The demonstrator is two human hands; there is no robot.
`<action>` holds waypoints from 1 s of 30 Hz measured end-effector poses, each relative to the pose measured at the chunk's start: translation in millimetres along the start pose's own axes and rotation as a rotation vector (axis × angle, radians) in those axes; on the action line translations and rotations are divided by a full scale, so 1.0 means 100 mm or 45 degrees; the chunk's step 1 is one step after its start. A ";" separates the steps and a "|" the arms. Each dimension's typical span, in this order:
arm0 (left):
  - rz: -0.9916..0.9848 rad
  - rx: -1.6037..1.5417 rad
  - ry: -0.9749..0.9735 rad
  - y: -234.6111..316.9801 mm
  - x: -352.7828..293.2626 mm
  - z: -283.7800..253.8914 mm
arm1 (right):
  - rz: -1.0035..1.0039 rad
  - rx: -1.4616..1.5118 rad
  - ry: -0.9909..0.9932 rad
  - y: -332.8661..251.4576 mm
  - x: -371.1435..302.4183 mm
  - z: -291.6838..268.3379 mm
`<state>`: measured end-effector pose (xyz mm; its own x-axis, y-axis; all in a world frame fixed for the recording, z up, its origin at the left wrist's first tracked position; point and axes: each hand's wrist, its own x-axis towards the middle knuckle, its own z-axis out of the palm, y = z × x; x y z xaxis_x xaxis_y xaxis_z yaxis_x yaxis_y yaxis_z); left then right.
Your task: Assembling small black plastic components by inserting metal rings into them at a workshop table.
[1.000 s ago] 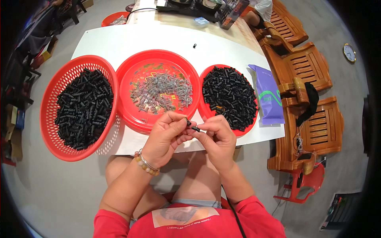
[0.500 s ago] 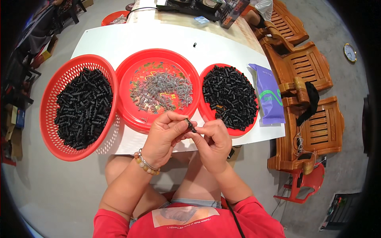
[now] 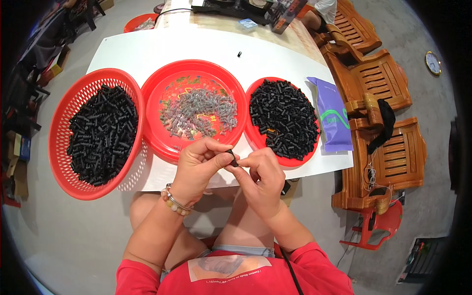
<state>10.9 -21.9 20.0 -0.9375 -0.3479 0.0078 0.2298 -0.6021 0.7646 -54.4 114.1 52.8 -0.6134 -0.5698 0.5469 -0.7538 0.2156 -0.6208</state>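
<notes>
My left hand [image 3: 199,169] pinches a small black cylindrical plastic piece [image 3: 232,156] between thumb and forefinger. From the other side, the thumb and forefinger of my right hand [image 3: 263,179] close on the same piece. Both hands meet over the table's near edge, and my fingertips hide much of the piece. Just beyond them stands a round red basin [image 3: 153,101] with a heap of small, clear-greyish pieces [image 3: 201,110]. Many black cylindrical pieces [image 3: 282,118] fill a red tray [image 3: 254,138] at the right. More black pieces [image 3: 103,132] lie in a perforated red basket [image 3: 58,132] at the left.
One lone black piece [image 3: 239,54] lies on the white tabletop [image 3: 196,44] toward the back. A purple packet [image 3: 333,118] is beside the right tray. Wooden chairs [image 3: 393,142] and a red plastic stool [image 3: 386,223] stand to the right. Another person [image 3: 312,19] sits at the far right.
The black piece has turned between my fingertips and more of its dark side shows now. My hands stay nearly in the same place, still pinching it.
</notes>
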 end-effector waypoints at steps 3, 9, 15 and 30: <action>-0.062 -0.043 -0.042 0.00 0.00 -0.04 | 0.126 0.082 -0.122 -0.06 0.10 -0.07; -0.130 -0.166 -0.188 0.02 -0.02 -0.07 | -0.124 0.182 -0.398 0.03 0.20 -0.18; -0.323 -0.224 -0.339 0.14 -0.04 -0.01 | -0.317 0.142 -0.339 -0.07 0.23 -0.23; -0.398 -0.258 -0.407 0.09 -0.05 -0.05 | -0.318 0.195 -0.377 -0.02 0.17 -0.27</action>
<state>18.4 -28.8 23.7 -0.9957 0.0903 0.0196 -0.0586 -0.7811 0.6216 -69.6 125.7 78.6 -0.3046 -0.7979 0.5202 -0.8133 -0.0663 -0.5780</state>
